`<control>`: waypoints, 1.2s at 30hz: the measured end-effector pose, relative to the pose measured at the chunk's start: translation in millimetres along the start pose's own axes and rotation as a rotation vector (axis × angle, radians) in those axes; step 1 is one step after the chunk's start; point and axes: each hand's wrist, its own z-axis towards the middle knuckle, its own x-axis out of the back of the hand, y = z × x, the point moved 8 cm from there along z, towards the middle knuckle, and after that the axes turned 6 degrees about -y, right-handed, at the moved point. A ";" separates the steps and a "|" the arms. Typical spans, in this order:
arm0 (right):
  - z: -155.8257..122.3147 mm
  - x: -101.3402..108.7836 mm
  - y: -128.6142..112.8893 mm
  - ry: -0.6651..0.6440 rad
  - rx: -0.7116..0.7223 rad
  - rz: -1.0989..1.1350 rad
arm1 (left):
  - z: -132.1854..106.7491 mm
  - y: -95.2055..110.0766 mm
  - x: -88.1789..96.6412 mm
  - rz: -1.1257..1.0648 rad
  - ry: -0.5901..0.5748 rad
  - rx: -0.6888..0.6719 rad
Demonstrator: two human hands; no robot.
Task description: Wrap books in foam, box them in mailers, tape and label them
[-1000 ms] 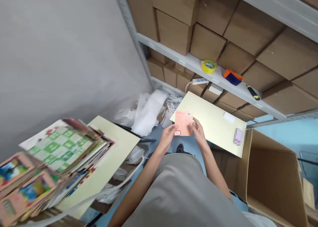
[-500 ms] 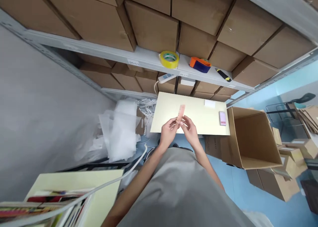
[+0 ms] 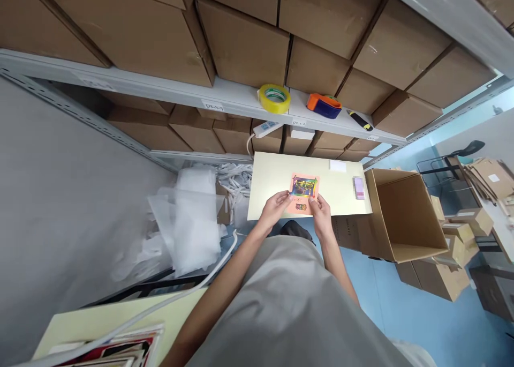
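Observation:
A flat pink card (image 3: pixel 302 187) with a shiny multicoloured picture and a small colourful print below it faces up toward me. My left hand (image 3: pixel 277 209) is closed on its left edge, thumb on top. On the opposite edge, my right hand (image 3: pixel 320 212) grips it the same way. The card is held over the front part of a cream tabletop (image 3: pixel 269 174). Farther right on that top lie a phone-like pinkish object (image 3: pixel 358 188) and a small white piece (image 3: pixel 338 166), apart from both hands.
Yellow tape (image 3: pixel 273 98), an orange and blue item (image 3: pixel 323 105) and a black-yellow cutter (image 3: pixel 360 121) lie on the shelf (image 3: pixel 241 100) ahead. An open cardboard box (image 3: pixel 405 214) stands right. Bubble wrap (image 3: pixel 196 217) is on the left, and a white cable (image 3: pixel 168 300) crosses lower left.
The pink card was seen narrow, nearly edge-on; now its printed face is turned toward me. My hands have moved farther apart, to its two sides.

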 end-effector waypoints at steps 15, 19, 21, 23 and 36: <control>48.3 -1.0 31.8 0.010 0.023 -0.303 | 1.9 4.2 18.9 -0.006 0.188 -0.096; 47.3 -14.3 37.1 -0.092 0.024 -0.264 | -0.7 10.0 -5.1 0.126 0.175 -0.129; 47.8 -11.7 34.8 -0.101 0.019 -0.261 | -2.1 16.5 -26.2 0.264 0.125 -0.170; 51.2 -0.9 30.3 -0.071 0.009 -0.228 | -2.9 24.3 -46.6 0.382 0.068 -0.248; 84.4 57.0 18.0 -0.116 -0.112 -0.015 | 50.3 -23.4 -37.2 0.049 0.263 -0.015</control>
